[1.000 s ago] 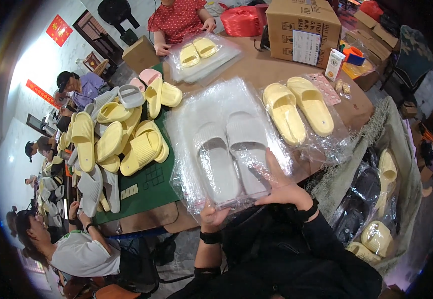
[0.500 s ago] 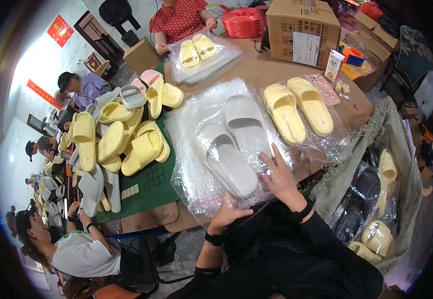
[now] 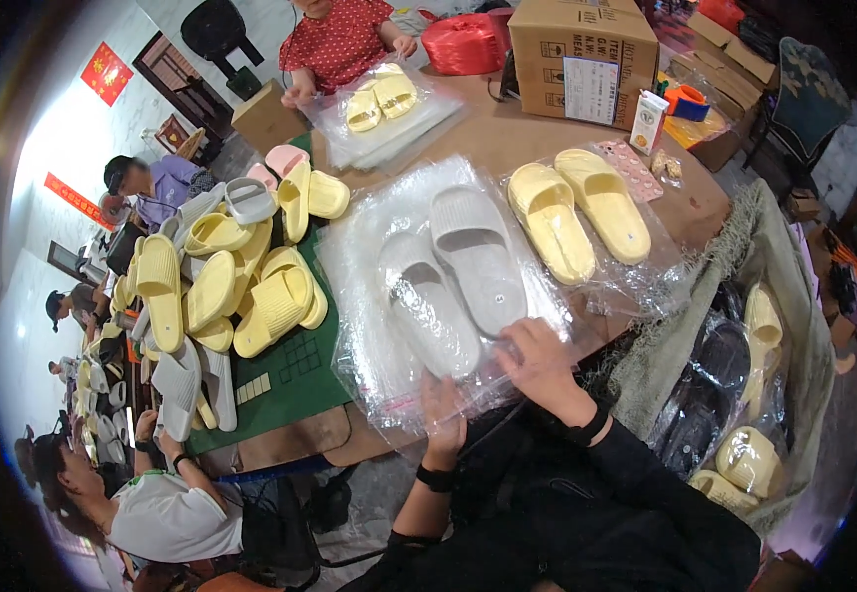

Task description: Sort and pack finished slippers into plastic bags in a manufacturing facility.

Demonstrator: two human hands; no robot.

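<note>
Two grey slippers lie side by side on a stack of clear plastic bags (image 3: 364, 296). The left slipper (image 3: 433, 321) shows through the film of a bag; the right slipper (image 3: 487, 271) looks less covered, and I cannot tell how far it sits inside. My left hand (image 3: 442, 414) is stretched out below the left slipper's heel, its fingers under or in the clear film. Beside the right slipper's heel, my right hand (image 3: 542, 370) has its fingers bent together on the bag's near edge. Its fingertips are partly hidden.
Yellow slippers (image 3: 581, 212) lie on plastic to the right. Many loose slippers (image 3: 216, 281) are heaped on a green mat (image 3: 300, 370) at left. A cardboard box (image 3: 586, 59) stands behind; a sack (image 3: 665, 335) of bagged slippers hangs open at right. Co-workers sit across and to the left.
My right hand's spread fingers have drawn in at the right slipper's heel. My left hand has straightened its fingers under the film. The whole view has shifted slightly.
</note>
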